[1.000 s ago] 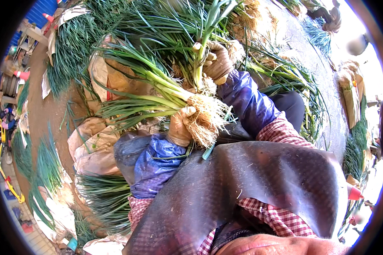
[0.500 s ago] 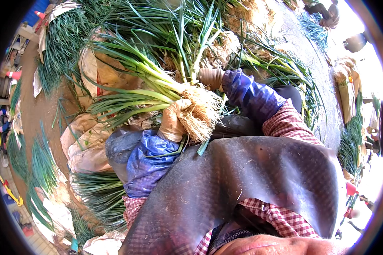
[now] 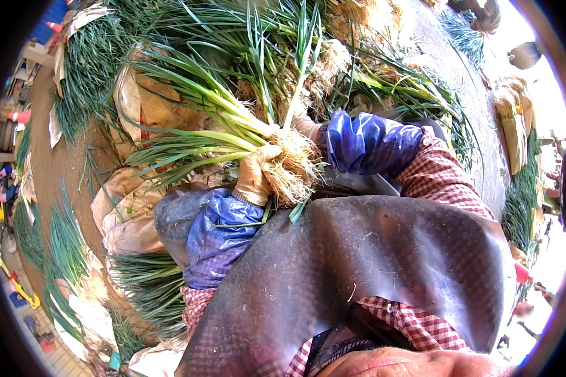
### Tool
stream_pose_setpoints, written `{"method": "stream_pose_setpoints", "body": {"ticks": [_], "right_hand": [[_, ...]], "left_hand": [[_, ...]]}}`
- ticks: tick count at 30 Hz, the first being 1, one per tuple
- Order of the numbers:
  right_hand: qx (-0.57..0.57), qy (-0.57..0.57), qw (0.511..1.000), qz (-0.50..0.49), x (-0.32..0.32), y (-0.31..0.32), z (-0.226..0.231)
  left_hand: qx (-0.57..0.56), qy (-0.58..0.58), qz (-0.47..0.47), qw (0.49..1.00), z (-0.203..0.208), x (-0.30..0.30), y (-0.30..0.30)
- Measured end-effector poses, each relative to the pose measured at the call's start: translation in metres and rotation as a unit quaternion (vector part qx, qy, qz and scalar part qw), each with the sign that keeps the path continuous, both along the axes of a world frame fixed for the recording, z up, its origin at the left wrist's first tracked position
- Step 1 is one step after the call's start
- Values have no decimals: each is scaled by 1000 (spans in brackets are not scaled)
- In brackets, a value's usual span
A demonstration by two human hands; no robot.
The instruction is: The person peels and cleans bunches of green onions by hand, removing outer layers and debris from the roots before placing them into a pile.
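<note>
My left hand (image 3: 255, 174), in a tan glove, is closed round a bunch of green onions (image 3: 233, 122). Its leaves fan out to the left, and its pale stringy roots (image 3: 294, 166) hang toward my apron. Just right of the bunch is my gloved right hand (image 3: 307, 126), its fingers mostly hidden behind the roots and stalks. It appears closed on a pale upright green onion stalk (image 3: 295, 100), whose lower end meets the top of the bunch. Blue plastic sleeves cover both forearms.
A large heap of green onions (image 3: 220, 31) lies beyond my hands, with more loose ones (image 3: 415, 88) to the right. Tan sacking (image 3: 129, 195) and another pile of green onions (image 3: 148, 286) are at my left. A dark apron (image 3: 358, 251) covers my lap.
My right hand has come down and slightly left, closer to the roots, and the upright stalk has moved with it against the bunch. The left hand keeps its hold, nearly still.
</note>
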State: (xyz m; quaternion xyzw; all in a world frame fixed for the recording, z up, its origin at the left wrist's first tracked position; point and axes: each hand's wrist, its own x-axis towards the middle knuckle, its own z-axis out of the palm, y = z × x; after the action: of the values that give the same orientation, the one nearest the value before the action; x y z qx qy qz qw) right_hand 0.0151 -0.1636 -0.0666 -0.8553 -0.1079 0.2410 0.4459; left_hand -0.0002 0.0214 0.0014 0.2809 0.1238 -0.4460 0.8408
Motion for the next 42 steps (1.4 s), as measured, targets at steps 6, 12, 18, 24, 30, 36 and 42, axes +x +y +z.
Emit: {"method": "stream_pose_setpoints", "body": {"ticks": [6, 12, 18, 24, 30, 36, 42], "right_hand": [[-202, 13, 977, 62, -31, 2, -43], [96, 221, 931, -276, -29, -61, -81], [541, 206, 765, -282, 34, -30, 38], [565, 173, 715, -374, 52, -3, 57], [627, 98, 715, -293, 37, -16, 96], [699, 51, 675, -229, 54, -30, 110], [698, 109, 707, -43, 71, -45, 104]], "left_hand": [[-95, -4, 48, 994, -15, 14, -4], [-186, -52, -14, 981, 28, 4, 3], [-152, -18, -56, 987, 15, 7, 1], [-82, 49, -24, 995, -2, 4, -9], [-101, -17, -69, 992, 5, 3, -11], [-98, -73, -63, 991, 10, 0, -10], [-162, -98, -99, 977, -2, 4, -4]]}}
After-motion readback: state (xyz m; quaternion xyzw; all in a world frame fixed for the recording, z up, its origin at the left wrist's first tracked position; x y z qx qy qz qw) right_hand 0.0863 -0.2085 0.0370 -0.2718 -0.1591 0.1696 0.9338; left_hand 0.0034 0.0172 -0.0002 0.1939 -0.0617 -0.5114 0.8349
